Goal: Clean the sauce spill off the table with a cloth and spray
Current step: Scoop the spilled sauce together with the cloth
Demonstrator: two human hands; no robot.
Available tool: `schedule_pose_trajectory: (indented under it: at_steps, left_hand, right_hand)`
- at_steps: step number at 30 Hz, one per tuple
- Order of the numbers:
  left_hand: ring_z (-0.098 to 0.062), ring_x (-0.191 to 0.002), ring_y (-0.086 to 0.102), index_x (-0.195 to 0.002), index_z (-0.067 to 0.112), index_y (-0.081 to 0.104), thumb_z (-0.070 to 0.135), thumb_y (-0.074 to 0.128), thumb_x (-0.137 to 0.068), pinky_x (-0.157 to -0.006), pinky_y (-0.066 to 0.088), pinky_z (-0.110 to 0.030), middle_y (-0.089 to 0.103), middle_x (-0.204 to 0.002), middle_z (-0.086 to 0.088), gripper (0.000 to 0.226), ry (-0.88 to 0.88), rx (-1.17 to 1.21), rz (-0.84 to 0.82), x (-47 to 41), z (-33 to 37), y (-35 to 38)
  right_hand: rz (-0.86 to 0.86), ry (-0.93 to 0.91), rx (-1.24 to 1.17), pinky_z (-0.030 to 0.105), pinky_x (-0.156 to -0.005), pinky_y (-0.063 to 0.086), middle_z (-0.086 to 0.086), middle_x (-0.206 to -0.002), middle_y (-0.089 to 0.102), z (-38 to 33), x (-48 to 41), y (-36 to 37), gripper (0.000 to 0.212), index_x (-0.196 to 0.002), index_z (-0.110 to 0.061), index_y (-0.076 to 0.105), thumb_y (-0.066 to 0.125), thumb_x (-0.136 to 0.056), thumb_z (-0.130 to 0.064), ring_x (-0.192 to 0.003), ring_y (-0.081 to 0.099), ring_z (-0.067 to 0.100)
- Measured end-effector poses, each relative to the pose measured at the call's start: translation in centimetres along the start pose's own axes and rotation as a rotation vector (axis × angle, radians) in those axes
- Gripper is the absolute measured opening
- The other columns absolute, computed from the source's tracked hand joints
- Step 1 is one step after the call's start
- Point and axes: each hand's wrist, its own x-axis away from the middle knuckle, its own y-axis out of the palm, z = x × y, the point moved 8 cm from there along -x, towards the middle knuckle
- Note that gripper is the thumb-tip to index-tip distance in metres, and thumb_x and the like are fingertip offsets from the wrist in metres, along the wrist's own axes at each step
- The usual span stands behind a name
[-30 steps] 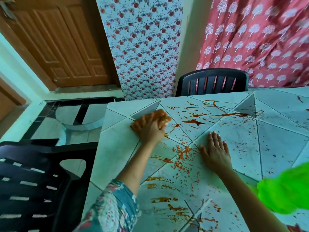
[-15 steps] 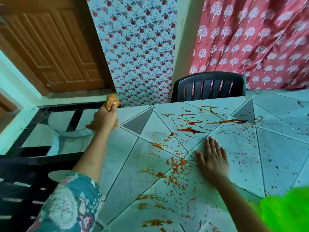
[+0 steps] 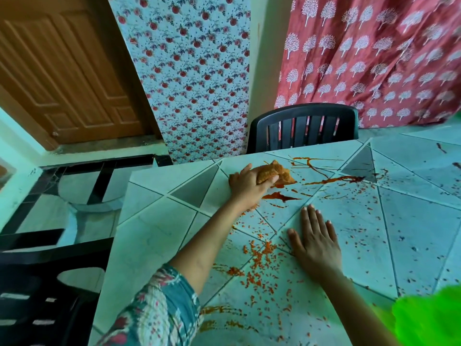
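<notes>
**1. CLOTH.** The bunched, orange-stained cloth (image 3: 274, 171) sits on the pale, tile-patterned table (image 3: 154, 236). It is near the far edge, at the left end of the red-orange sauce spill (image 3: 279, 196). It is wadded rather than spread flat. Judged reason: a thicker pad soaks up more and gives a firmer hold.

**2. LEFT HAND.** The left hand (image 3: 245, 186) (teal floral sleeve) grips the cloth from above, fingers curled over the wad. The arm reaches fwd across the top. Prob. reason: wiping starts at the far streaks and works back toward the body.

**3. RIGHT HAND.** The right hand (image 3: 315, 242) holds nothing. The palm lies flat on the table, fingers straight and slightly spread, among small sauce specks. Judged fn: it braces the fwd lean and steadies the table vs. wipe force.

**4. SPILL.** Thick streaks and a small puddle lie just right of the cloth and on its near side. Fine specks cover the centre and the near side. Est. progress: early, as most of the spill is unwiped.

**5. SPRAY.** The spray can't be identified. A bright green shape (image 3: 429, 318) at lower right is too blurred to name.

**6. SURROUNDS.** A black slatted plastic chair (image 3: 303, 126) stands at the far edge. A second dark chair (image 3: 37, 283) stands at the left side.

**7. NEXT (advice).**
- Draw the cloth thru the puddle w/ steady pressure.
- Risk: a loaded cloth may smear instead of lifting the sauce.
- Risk: the right palm may pick up specks.
</notes>
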Motion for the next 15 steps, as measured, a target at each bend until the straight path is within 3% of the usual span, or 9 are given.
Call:
schedule_pose_trajectory:
  at_steps: [1,3,5,7,10,12,14,15]
  left_hand:
    - [-0.028,-0.131,0.04,-0.122,0.024,0.058,0.053,0.052,-0.09,-0.11,0.03,-0.048,0.051,-0.134,-0.009,0.044,0.006,0.124,0.014,0.4,0.2,-0.8]
    - [-0.023,-0.104,0.059,-0.105,0.028,0.057,0.045,0.053,-0.092,-0.087,0.051,-0.035,0.062,-0.107,-0.002,0.022,-0.04,0.411,0.043,1.3,-0.6,-3.5]
    - [-0.02,-0.088,0.063,-0.096,0.028,0.055,0.038,0.053,-0.093,-0.074,0.051,-0.029,0.062,-0.093,0.003,0.011,-0.126,0.618,0.166,2.2,-2.5,-7.5]
    - [-0.02,-0.083,0.063,-0.09,0.025,0.059,0.045,0.059,-0.088,-0.076,0.052,-0.032,0.065,-0.088,0.002,0.02,-0.204,0.612,0.313,3.0,-5.8,-11.3]
    - [-0.028,-0.102,0.062,-0.113,0.021,0.061,0.074,0.062,-0.061,-0.093,0.049,-0.044,0.066,-0.112,-0.009,0.075,-0.394,0.296,0.322,3.4,-12.0,-13.2]
    - [-0.031,-0.128,0.045,-0.137,0.019,0.045,0.078,0.064,-0.059,-0.109,0.033,-0.043,0.05,-0.138,-0.013,0.1,-0.393,-0.002,0.195,2.9,-14.6,-11.5]
    - [-0.029,-0.142,0.021,-0.147,0.014,0.029,0.059,0.065,-0.077,-0.116,0.016,-0.042,0.025,-0.155,-0.007,0.091,-0.349,-0.259,0.161,2.7,-14.8,-9.9]
    - [-0.029,-0.142,0.018,-0.146,0.014,0.03,0.051,0.064,-0.082,-0.116,0.013,-0.045,0.019,-0.157,-0.003,0.082,-0.332,-0.332,0.197,2.6,-14.3,-9.5]
  right_hand:
    - [0.004,-0.003,-0.007,0.026,-0.112,-0.016,-0.005,-0.15,-0.022,0.0,0.1,-0.1,0.084,-0.141,-0.023,-0.021,-0.017,-0.07,-0.068,-0.139,-0.02,0.008]
    - [-0.004,-0.009,-0.02,0.026,-0.112,-0.016,-0.005,-0.151,-0.021,0.0,0.0,-0.2,0.082,-0.141,-0.023,-0.02,-0.013,-0.073,-0.068,-0.139,-0.019,0.007]
    - [-0.033,-0.014,-0.052,0.026,-0.112,-0.015,-0.005,-0.153,-0.018,0.2,-0.1,-0.3,0.08,-0.144,-0.023,-0.016,-0.004,-0.079,-0.068,-0.139,-0.018,0.006]
    - [-0.055,0.003,-0.11,0.025,-0.112,-0.013,-0.004,-0.156,-0.011,0.6,0.1,-0.9,0.078,-0.148,-0.021,-0.007,0.004,-0.084,-0.063,-0.141,-0.014,0.006]
    - [-0.059,0.026,-0.082,0.026,-0.114,-0.009,-0.002,-0.158,-0.007,0.7,1.6,-1.2,0.068,-0.15,-0.018,-0.001,0.011,-0.095,-0.056,-0.143,-0.009,0.008]
    - [-0.012,0.026,-0.069,0.025,-0.113,-0.009,-0.003,-0.157,-0.006,0.4,3.7,-1.2,0.081,-0.15,-0.018,-0.001,-0.003,-0.086,-0.067,-0.143,-0.007,0.007]
    - [0.0,0.029,-0.077,0.024,-0.111,-0.008,-0.004,-0.156,-0.003,0.6,5.5,-0.9,0.106,-0.15,-0.018,0.004,-0.024,-0.066,-0.077,-0.143,-0.003,0.008]
    - [-0.007,0.027,-0.072,0.024,-0.111,-0.008,-0.004,-0.156,-0.002,0.9,6.0,-0.8,0.112,-0.15,-0.018,0.005,-0.029,-0.062,-0.077,-0.143,-0.001,0.009]
